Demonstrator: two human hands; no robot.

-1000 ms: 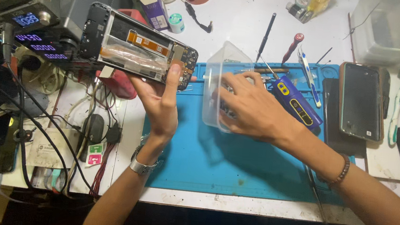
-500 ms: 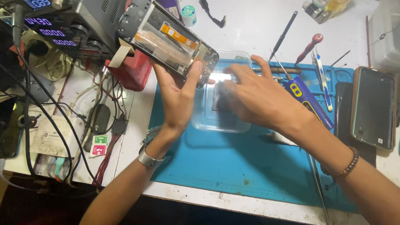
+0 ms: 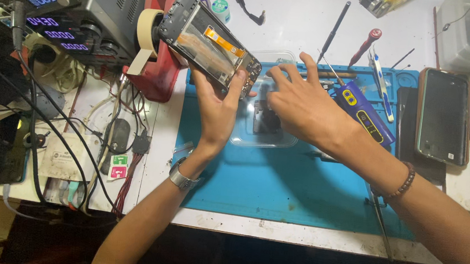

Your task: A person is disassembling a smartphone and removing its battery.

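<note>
Since half a second ago, the left hand (image 3: 217, 110) has tilted the opened phone frame (image 3: 209, 39) more steeply, its top now near the tape roll (image 3: 144, 33). The hand grips the frame's lower edge between thumb and fingers, above the blue mat (image 3: 298, 183). The right hand (image 3: 303, 101), fingers spread, rests in the clear plastic tray (image 3: 263, 137) beside it.

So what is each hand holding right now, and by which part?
The left hand holds the opened phone by its lower long edge, raised and tilted. The right hand reaches into the clear tray; whether it grips anything there cannot be told.
</note>
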